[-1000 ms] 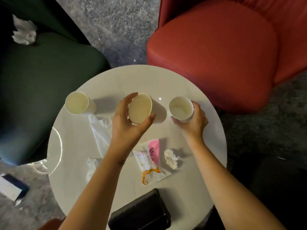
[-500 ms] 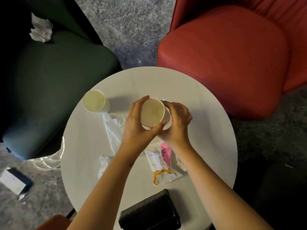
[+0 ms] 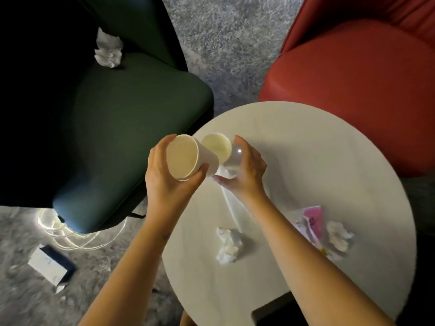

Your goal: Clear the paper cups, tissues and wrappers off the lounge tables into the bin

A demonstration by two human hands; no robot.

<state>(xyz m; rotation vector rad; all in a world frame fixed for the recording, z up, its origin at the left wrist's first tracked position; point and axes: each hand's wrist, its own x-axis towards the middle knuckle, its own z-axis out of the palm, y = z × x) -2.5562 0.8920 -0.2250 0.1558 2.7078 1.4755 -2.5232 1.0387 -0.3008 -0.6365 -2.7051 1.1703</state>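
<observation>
Change: 2 cups nested; left hand (image 3: pixel 164 180) now clamps the stack (image 3: pixel 188 158), tilted, above the table (image 3: pixel 317 161) edge.
Right hand (image 3: pixel 244 170): freed, curled round third cup (image 3: pixel 217 147) on the table; contact unclear.
Meaning: 3 cups nearly one stack; tissues (image 3: pixel 228 245) and wrapper (image 3: pixel 310 220) remain.

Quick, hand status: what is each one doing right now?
Left hand: holding a paper cup, lifted and tilted.
Right hand: curled round a second paper cup near the table edge.
</observation>
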